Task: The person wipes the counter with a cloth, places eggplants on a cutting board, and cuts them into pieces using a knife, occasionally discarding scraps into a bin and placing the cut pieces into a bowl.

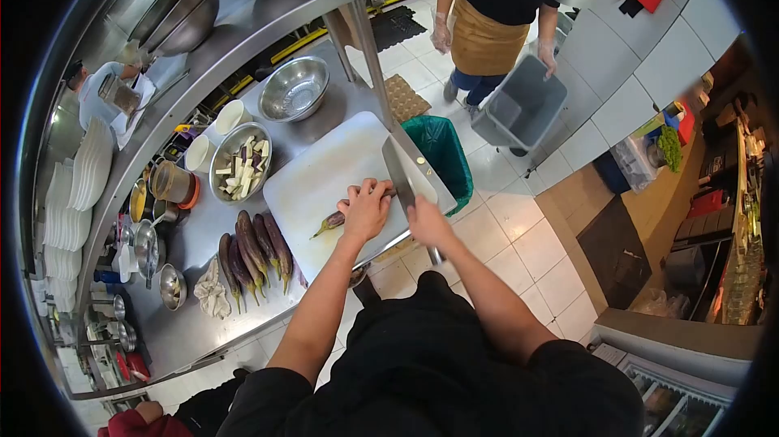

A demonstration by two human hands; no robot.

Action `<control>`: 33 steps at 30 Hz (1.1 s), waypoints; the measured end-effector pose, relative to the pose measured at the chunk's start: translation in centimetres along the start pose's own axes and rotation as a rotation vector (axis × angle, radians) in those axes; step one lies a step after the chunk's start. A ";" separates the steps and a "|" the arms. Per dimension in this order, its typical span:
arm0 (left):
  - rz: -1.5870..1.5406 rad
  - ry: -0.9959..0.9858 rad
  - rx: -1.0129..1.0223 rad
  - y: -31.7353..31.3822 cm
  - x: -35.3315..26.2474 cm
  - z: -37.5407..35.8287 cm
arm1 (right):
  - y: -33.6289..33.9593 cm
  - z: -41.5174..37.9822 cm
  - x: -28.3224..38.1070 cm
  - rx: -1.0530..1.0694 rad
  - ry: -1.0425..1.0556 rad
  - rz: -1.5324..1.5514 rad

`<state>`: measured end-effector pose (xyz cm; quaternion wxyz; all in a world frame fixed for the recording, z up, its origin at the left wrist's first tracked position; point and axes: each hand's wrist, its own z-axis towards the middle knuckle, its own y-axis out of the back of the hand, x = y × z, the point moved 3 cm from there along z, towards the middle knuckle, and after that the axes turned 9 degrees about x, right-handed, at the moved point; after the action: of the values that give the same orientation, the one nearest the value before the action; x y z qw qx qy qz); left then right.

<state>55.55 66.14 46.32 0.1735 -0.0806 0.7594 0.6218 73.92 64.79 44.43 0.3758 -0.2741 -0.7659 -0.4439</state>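
On a white cutting board [308,185] lies a purple eggplant [329,224], stem end toward me. My left hand [367,208] presses it down with bent fingers wrapped over it. The handle of a large knife [398,173] is in my right hand [428,222], and its wide blade stands at the eggplant's far end. Small pale cut pieces [421,161] are on the board beyond the blade. Left of the board, several whole eggplants [253,246] lie side by side. A steel bowl [221,181] holds cut eggplant sticks [245,167].
An empty steel bowl [294,90] sits behind the board. A green-lined bin [442,153] is at the board's right edge. Beyond, a person in a brown apron [484,35] holds a grey bin [523,104]. A shelf post [369,47] rises near the board. A crumpled cloth [212,292] lies left.
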 end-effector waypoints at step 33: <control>-0.268 0.673 -0.165 -1.1 13.2 1.0 | -12.6 -0.3 3.6 0.228 -0.133 0.793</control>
<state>43.90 68.16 40.36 -0.0133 -0.3929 0.7040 0.5915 62.48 59.09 41.55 0.4950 -0.5326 -0.6680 -0.1585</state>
